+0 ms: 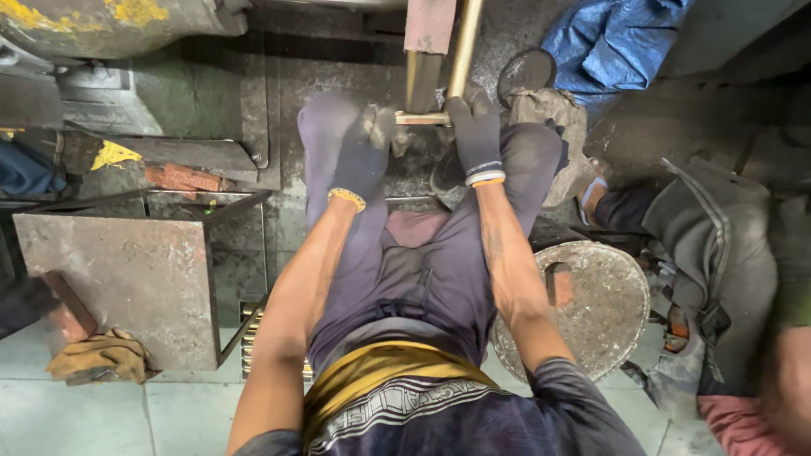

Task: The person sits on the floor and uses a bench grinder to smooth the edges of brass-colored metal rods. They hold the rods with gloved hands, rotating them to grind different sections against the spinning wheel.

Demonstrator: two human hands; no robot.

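Brass rod (464,46) gripped in gloved right hand (476,135); left hand (365,154) closed beside block (420,118) between fingertips.

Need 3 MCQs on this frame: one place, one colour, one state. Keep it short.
1. Where is the round metal disc?
A) by the person's right side B) on the metal table C) hung on a wall
2. What colour is the tarp?
A) red B) blue C) white
3. What are both gloved hands doing?
A) resting on knees B) gripping the brass rods C) hanging free

Key: 1 A, it lies on the floor beside the right forearm. 2 B, blue folds at the top. 3 B, the left hand and right hand close around the brass rods.
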